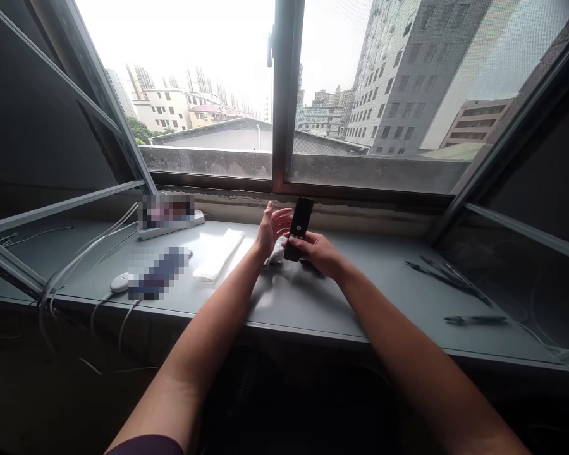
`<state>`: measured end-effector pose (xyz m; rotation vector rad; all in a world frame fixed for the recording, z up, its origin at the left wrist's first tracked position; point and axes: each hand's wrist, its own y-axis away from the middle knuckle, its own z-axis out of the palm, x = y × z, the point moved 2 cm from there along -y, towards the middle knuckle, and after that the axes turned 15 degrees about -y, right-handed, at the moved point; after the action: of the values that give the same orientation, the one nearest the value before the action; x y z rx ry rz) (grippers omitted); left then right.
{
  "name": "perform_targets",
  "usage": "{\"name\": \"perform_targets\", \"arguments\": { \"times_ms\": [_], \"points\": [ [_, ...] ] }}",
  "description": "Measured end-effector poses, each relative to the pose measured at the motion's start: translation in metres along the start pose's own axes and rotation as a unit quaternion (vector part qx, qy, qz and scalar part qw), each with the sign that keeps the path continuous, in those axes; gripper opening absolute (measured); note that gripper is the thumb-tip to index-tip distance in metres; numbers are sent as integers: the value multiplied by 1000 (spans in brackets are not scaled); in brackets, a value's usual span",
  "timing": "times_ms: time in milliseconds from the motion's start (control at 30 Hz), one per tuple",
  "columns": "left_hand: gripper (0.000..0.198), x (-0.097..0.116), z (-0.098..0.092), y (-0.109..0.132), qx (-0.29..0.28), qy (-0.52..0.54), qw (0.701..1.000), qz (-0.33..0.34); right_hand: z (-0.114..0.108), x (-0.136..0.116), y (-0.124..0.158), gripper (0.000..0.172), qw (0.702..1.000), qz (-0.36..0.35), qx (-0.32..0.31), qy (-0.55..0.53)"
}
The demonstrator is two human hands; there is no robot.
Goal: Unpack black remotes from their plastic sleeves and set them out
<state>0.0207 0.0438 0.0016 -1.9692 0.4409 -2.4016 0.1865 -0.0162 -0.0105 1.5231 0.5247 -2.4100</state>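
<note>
My right hand [321, 253] is wrapped round the lower part of a black smartphone [302, 218], held upright above the desk. Its dark screen shows a small light round mark and a row of light spots, too small to read. Just left of the phone, my left hand [266, 235] is open, thumb up and fingers spread towards the phone's edge. Behind and below the hands lies a crumpled clear plastic bag [275, 256], partly hidden. A dark item [312, 270] under my right hand is too covered to make out. Flat white plastic sleeves [219, 254] lie left of my left forearm.
At left on the grey desk [384, 297] are a white power strip [196, 218], a round white charger [120, 283], cables [80, 253] and two pixelated items. Black cables [448, 281] and a pen [474, 320] lie at right. Metal frame bars [61, 205] and a window [284, 126] enclose the desk.
</note>
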Motion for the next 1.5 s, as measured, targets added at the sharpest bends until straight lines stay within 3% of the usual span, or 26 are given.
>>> {"name": "perform_targets", "arguments": {
  "times_ms": [200, 433, 533, 833, 967, 1233, 1367, 1500],
  "points": [
    [57, -6, 3, -1, 0, -44, 999, 15, -7, 1, -4, 31, 995, 41, 83, -29],
    [45, -7, 2, -1, 6, 26, 1000, 0, -3, -6, 0, 36, 993, 49, 16, -102],
    [39, -2, 2, 0, -16, 59, 998, -7, -1, -9, 2, 39, 993, 45, 9, -111],
    [38, -2, 4, 2, -51, 49, 997, -9, -2, -5, 2, 48, 993, -41, 73, 78],
    [36, -2, 1, 1, -27, 44, 998, -23, -4, -2, -1, 57, 991, -59, 87, 82],
    [29, -5, -4, -1, -7, 15, 1000, -23, -3, 0, -6, 37, 998, -8, 69, -8],
    [37, -8, -7, -4, 45, 13, 998, -34, -1, -3, -3, 43, 998, 4, 57, 5],
    [39, -12, -11, -7, 69, -10, 997, -41, 0, -5, 1, 73, 997, -34, 33, 65]
  ]
}}
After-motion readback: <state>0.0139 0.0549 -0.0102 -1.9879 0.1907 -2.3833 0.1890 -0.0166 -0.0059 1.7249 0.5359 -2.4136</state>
